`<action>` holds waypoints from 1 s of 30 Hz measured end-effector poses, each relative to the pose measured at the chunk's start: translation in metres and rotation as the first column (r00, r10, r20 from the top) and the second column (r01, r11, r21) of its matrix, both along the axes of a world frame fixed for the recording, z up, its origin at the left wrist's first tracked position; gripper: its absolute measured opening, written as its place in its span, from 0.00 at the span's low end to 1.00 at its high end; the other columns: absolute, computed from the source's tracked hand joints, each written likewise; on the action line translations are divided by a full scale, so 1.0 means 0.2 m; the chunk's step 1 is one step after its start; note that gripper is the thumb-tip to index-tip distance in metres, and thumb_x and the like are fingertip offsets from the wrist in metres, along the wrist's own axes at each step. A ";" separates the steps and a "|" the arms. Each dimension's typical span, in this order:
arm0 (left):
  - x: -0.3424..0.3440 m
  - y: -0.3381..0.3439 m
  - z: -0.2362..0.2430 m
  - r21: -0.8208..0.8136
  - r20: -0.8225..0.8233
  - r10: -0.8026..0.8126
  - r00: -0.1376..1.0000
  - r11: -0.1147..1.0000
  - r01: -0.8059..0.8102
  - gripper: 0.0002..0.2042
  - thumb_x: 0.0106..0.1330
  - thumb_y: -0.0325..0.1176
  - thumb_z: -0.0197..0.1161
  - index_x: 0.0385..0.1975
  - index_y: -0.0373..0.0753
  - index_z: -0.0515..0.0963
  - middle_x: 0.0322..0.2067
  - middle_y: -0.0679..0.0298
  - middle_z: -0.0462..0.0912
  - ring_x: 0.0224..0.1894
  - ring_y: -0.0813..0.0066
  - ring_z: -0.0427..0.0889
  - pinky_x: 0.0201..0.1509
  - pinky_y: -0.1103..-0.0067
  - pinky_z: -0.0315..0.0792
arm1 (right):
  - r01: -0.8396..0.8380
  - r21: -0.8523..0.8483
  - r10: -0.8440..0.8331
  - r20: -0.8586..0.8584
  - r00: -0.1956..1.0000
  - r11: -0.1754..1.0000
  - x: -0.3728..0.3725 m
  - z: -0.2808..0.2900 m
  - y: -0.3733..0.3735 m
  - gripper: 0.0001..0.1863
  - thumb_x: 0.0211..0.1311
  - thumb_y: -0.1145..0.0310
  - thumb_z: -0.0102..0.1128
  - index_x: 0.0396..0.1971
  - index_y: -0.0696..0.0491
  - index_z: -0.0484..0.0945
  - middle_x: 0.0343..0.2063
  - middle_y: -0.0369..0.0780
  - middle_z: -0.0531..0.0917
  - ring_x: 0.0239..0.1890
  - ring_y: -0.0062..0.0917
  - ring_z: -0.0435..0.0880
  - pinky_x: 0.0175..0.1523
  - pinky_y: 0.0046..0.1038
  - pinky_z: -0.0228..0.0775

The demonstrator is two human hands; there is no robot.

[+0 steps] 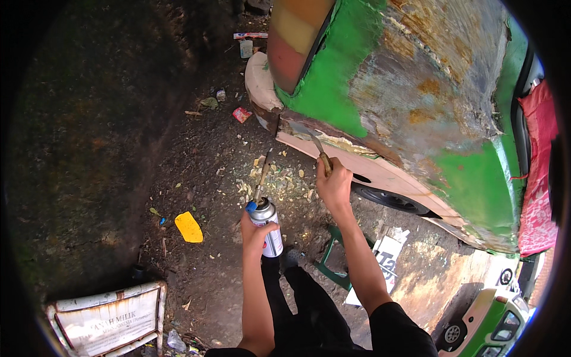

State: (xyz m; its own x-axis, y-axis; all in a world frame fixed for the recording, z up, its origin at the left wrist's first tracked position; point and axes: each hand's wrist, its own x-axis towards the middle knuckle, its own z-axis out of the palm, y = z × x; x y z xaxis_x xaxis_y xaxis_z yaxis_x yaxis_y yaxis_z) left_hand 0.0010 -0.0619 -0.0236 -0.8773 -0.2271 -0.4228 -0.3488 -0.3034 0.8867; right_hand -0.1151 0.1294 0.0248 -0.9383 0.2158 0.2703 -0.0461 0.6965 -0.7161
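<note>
My left hand [252,235] is wrapped round a gas torch, a silver and white canister [272,243] with a blue-knobbed burner. Its thin metal nozzle [263,172] points away from me, over the ground beside the vehicle; I cannot make out a flame. In my right hand [335,185] is a scraper with a wooden handle [326,165] and a narrow curved blade. The blade's tip is at the lower edge of the vehicle body [410,101], where paint is broken and flaking. Green paint remains in patches around bare, rusty, brownish metal.
Pale flakes [285,178] and litter lie on the dirt. A green stool [333,262] and a printed white sheet [386,256] are right of my legs. A yellow piece [189,227] and a rusty-framed sign [113,315] lie left. Red cloth [538,172] hangs at right; another vehicle [491,324] stands lower right.
</note>
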 end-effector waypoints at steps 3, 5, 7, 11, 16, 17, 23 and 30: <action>-0.01 0.02 0.02 -0.013 0.041 -0.016 0.999 1.000 0.017 0.27 0.36 0.19 0.69 0.44 0.35 0.74 0.36 0.61 0.82 0.38 0.67 0.83 0.43 0.70 0.75 | 0.016 -0.019 -0.014 0.110 0.994 1.000 0.02 0.09 0.01 0.13 0.63 0.68 0.62 0.27 0.65 0.77 0.15 0.53 0.79 0.19 0.49 0.81 0.26 0.40 0.72; -0.01 0.05 0.07 -0.013 0.064 -0.003 0.998 1.000 0.004 0.27 0.36 0.18 0.69 0.44 0.35 0.74 0.36 0.60 0.82 0.38 0.66 0.82 0.43 0.69 0.75 | 0.009 -0.008 -0.008 0.115 0.993 1.000 0.00 0.12 0.02 0.13 0.64 0.68 0.62 0.27 0.65 0.78 0.15 0.53 0.78 0.19 0.49 0.81 0.26 0.40 0.72; -0.03 0.06 0.09 0.014 0.045 -0.018 0.999 1.000 0.018 0.27 0.36 0.18 0.69 0.43 0.35 0.74 0.36 0.60 0.82 0.39 0.66 0.82 0.43 0.69 0.74 | 0.007 0.042 -0.009 0.058 0.998 0.999 -0.03 0.06 0.03 0.14 0.64 0.67 0.62 0.27 0.64 0.77 0.14 0.52 0.78 0.18 0.49 0.81 0.27 0.41 0.72; -0.01 0.06 -0.02 0.019 0.002 -0.059 0.998 0.998 0.059 0.27 0.37 0.19 0.69 0.44 0.36 0.73 0.35 0.61 0.82 0.37 0.67 0.82 0.42 0.71 0.75 | -0.002 0.063 0.001 0.012 1.000 0.998 -0.02 0.01 0.02 0.14 0.63 0.68 0.63 0.26 0.64 0.75 0.13 0.53 0.78 0.19 0.50 0.81 0.26 0.42 0.72; -0.06 0.10 0.06 -0.015 0.011 -0.050 0.999 0.999 0.050 0.26 0.38 0.19 0.68 0.43 0.36 0.72 0.34 0.62 0.82 0.34 0.70 0.83 0.38 0.74 0.75 | -0.036 0.044 0.035 0.039 0.999 0.998 -0.07 -0.04 0.05 0.14 0.63 0.67 0.63 0.27 0.64 0.77 0.16 0.55 0.79 0.20 0.50 0.81 0.26 0.41 0.71; -0.07 0.09 0.05 0.019 -0.018 -0.042 0.999 0.999 0.042 0.26 0.38 0.19 0.68 0.43 0.36 0.72 0.33 0.62 0.82 0.33 0.70 0.82 0.38 0.73 0.75 | -0.070 0.045 0.067 0.048 0.997 0.997 -0.11 -0.03 0.06 0.14 0.62 0.67 0.63 0.27 0.64 0.77 0.15 0.55 0.78 0.20 0.51 0.81 0.26 0.42 0.72; 0.03 0.07 0.05 0.031 -0.027 -0.038 0.999 0.999 0.039 0.26 0.38 0.18 0.68 0.43 0.35 0.73 0.33 0.61 0.81 0.34 0.69 0.83 0.40 0.72 0.76 | -0.030 -0.045 0.034 0.107 0.994 0.999 -0.01 0.02 0.06 0.15 0.62 0.67 0.63 0.26 0.65 0.77 0.16 0.55 0.79 0.20 0.52 0.81 0.26 0.42 0.72; 0.07 0.09 0.05 0.021 -0.043 -0.054 0.998 0.998 0.055 0.26 0.38 0.17 0.68 0.43 0.36 0.73 0.34 0.61 0.82 0.36 0.70 0.82 0.41 0.72 0.76 | -0.042 -0.002 0.041 0.113 0.993 0.999 -0.13 -0.13 0.00 0.15 0.62 0.65 0.64 0.28 0.65 0.79 0.19 0.57 0.79 0.24 0.53 0.82 0.30 0.43 0.73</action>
State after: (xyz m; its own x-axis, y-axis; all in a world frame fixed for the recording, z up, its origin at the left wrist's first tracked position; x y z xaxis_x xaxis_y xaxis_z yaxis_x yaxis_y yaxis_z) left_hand 0.0143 -0.0443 -0.0127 -0.9054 -0.1694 -0.3892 -0.3276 -0.3042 0.8945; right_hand -0.1411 0.1297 -0.0017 -0.9709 0.1759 0.1626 0.0059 0.6963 -0.7178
